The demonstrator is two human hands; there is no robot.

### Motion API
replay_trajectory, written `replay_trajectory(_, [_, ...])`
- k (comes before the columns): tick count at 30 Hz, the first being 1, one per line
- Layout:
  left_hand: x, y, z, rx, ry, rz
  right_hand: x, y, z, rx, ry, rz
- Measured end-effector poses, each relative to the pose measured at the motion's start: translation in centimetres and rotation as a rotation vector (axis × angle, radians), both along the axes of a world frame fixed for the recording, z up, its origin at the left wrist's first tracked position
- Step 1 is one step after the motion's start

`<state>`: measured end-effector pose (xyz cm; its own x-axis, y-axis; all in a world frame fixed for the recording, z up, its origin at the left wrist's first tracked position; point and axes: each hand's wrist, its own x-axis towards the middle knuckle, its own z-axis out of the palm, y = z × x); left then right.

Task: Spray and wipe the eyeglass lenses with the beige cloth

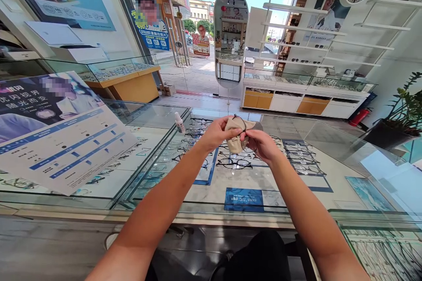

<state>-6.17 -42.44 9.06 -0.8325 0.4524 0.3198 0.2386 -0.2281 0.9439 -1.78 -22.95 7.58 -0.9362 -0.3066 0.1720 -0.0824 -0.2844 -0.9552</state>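
Above the glass display counter, my two hands meet around a dark-rimmed pair of eyeglasses and a beige cleaning cloth. My left hand is closed, pinching the cloth against one lens rim. Close beside it, my right hand is closed on the glasses near the bridge, with its fingertips partly hidden. Below the hands, several dark-framed glasses lie inside the counter. To the left of my left hand, a small white spray bottle stands upright on the glass top.
A large printed poster board leans over the counter's left side. The glass counter spans the front, with a blue leaflet inside. Beyond stand an oval mirror, wall shelves and a potted plant.
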Motion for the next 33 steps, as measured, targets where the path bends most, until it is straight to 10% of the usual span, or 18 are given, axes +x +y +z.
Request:
replay_trajectory(11, [1.1, 2.2, -0.7, 0.157, 0.028, 0.288, 0.7, -1.2, 0.1, -0.004, 0.013, 0.06])
replay_trajectory(21, [-0.3, 0.5, -0.3, 0.189, -0.197, -0.12, 0.4, -0.4, 0.2, -0.051, 0.014, -0.029])
replay_trajectory(33, [0.1, 1.2, -0.9, 0.061, -0.15, -0.142, 0.0, -0.4, -0.2, -0.068, 0.032, -0.015])
